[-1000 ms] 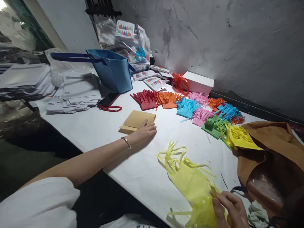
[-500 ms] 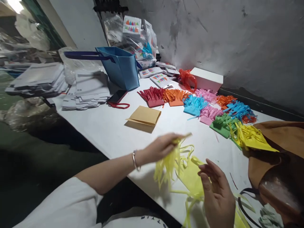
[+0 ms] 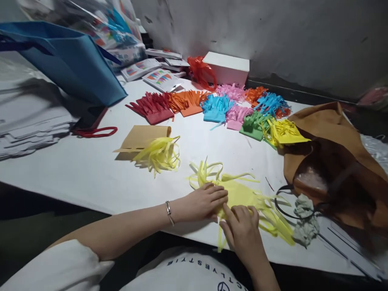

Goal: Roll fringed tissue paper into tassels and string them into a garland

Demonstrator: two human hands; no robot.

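Observation:
A pale yellow fringed sheet (image 3: 241,194) lies on the table in front of me, its loose strips spreading to both sides. My left hand (image 3: 204,202) rests flat on its left part, fingers stretched out. Just beside it, my right hand (image 3: 244,230) has bent fingers at the sheet's near edge, thumb close to the index finger, and appears to grip that edge. Farther left, a bunch of pale yellow fringe (image 3: 160,155) lies against a folded brown paper (image 3: 144,137), partly over it. The sheet's surface under my fingers is hidden.
Fringed bundles in several colours, such as a dark red one (image 3: 154,109) and a green one (image 3: 253,126), line the back. A blue bag (image 3: 75,68) and white card stacks (image 3: 30,117) stand left. A brown bag (image 3: 327,133) and crumpled grey-green cloth (image 3: 304,218) are at right.
My left hand has put the yellow fringe bunch down by the brown paper and come back onto the yellow sheet. My right hand has lowered onto the sheet. The view has turned right.

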